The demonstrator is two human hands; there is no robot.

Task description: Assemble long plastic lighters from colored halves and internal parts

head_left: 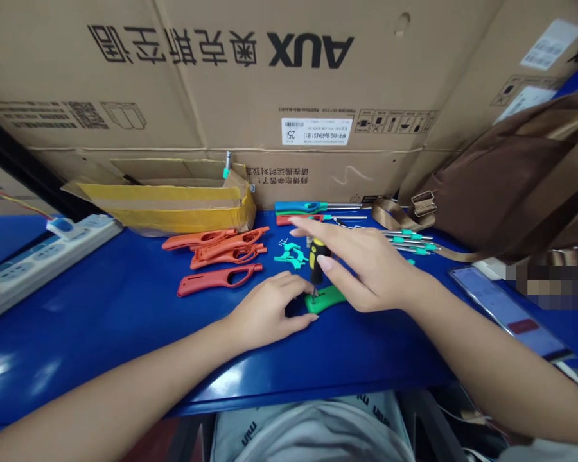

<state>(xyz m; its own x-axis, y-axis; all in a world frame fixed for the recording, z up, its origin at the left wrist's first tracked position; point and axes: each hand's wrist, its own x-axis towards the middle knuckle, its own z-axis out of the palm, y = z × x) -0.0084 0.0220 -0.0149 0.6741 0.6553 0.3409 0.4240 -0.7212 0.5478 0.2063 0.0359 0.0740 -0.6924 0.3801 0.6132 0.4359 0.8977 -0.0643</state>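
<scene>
My left hand (267,308) steadies the end of a green lighter casing (328,299) on the blue table, thumb at its near side and fingers at its far side. My right hand (370,263) holds a short screwdriver (316,264) with a black and yellow handle, fairly upright. Its tip meets the casing near the left end. The right hand hides the casing's other end. Just behind my hands lie several small turquoise trigger pieces (293,254). Several orange-red casings (221,280) lie to the left of them.
Assembled lighters (298,207) and metal rods with turquoise ends (409,239) lie farther back. A yellow-taped cardboard box (173,208) stands back left, near a white power strip (43,256). On the right are a phone (510,314) and a brown bag (510,173). Large cartons (212,90) wall off the back.
</scene>
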